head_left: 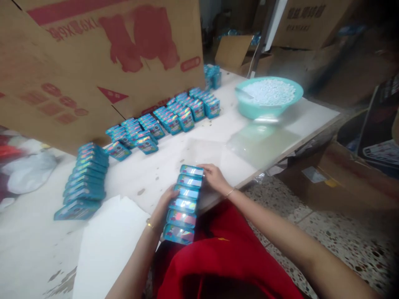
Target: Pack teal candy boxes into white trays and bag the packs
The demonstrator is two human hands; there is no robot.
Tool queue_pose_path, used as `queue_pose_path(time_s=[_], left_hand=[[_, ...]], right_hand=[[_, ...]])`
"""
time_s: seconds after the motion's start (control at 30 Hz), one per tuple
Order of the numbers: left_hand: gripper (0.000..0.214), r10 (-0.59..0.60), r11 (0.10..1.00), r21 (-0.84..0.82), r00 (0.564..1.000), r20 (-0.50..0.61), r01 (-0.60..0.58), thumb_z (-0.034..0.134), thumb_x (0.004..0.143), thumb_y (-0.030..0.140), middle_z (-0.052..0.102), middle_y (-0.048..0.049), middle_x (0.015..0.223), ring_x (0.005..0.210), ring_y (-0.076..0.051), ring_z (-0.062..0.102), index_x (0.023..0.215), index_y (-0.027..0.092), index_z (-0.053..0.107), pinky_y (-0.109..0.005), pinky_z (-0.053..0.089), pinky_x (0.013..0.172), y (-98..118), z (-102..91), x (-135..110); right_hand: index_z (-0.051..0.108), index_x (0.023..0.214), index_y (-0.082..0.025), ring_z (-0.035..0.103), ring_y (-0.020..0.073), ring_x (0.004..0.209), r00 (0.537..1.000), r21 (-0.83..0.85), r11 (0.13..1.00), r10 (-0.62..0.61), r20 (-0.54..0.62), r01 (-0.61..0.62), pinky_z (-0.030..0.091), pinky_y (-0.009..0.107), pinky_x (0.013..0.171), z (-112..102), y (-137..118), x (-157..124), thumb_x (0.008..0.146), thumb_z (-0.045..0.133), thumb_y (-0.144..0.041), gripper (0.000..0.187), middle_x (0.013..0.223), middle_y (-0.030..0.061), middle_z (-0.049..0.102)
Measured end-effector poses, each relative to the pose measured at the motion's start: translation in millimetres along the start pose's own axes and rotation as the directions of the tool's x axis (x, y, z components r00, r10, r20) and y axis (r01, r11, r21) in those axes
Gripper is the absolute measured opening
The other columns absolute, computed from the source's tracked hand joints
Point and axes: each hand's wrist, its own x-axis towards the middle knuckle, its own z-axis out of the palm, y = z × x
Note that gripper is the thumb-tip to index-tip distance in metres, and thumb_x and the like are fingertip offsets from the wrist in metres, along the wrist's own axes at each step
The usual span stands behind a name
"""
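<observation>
A row of several small blue boxes (pixel 183 204) with shiny fronts lies in line at the table's near edge, close to my body. My left hand (pixel 171 196) grips the row from its left side, the thumb resting over one box. At the far end, my right hand (pixel 213 176) has its fingers closed at the corner of the topmost box. Whether the fingertips pinch a wrapper or the box itself is too small to make out. Beyond my hands, a clear plastic sheet (pixel 202 151) lies on the white table.
A large cardboard carton (pixel 149 87) stands behind rows of blue boxes (pixel 173 120). Another stack of blue boxes (pixel 85 178) leans at left, beside white paper sheets (pixel 109 236). A turquoise basin (pixel 264 110) of white pellets and clear plastic sheets (pixel 262 143) lie at right.
</observation>
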Motion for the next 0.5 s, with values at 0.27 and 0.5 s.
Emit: queue_pose_path(time_s=[0.27,0.5], left_hand=[[0.033,0.486,0.508,0.803,0.873,0.03,-0.311,0.049,0.084,0.041,0.057,-0.0081,0.12,0.118,-0.025,0.046,0.106,0.022,0.065,-0.038,0.03,0.105,18,-48.3,35],[0.028,0.472,-0.236,0.894,0.759,0.449,-0.381,0.049,0.085,0.024,0.056,-0.0112,0.113,0.099,-0.026,0.047,0.111,0.021,0.057,-0.039,0.035,0.083,35,-36.1,101]], right_hand=[[0.058,0.118,-0.016,0.052,0.0215,0.101,0.991,-0.427,0.896,-0.094,0.092,0.124,0.039,0.036,0.091,-4,-2,-15,0.085,0.04,-0.01,0.038,0.11,0.0093,0.063],[0.056,0.086,-0.018,0.046,0.0229,0.085,0.999,-0.766,0.642,-0.042,0.011,0.035,0.031,0.036,0.079,-7,-13,-22,0.087,0.042,-0.016,0.015,0.086,0.0083,0.058]])
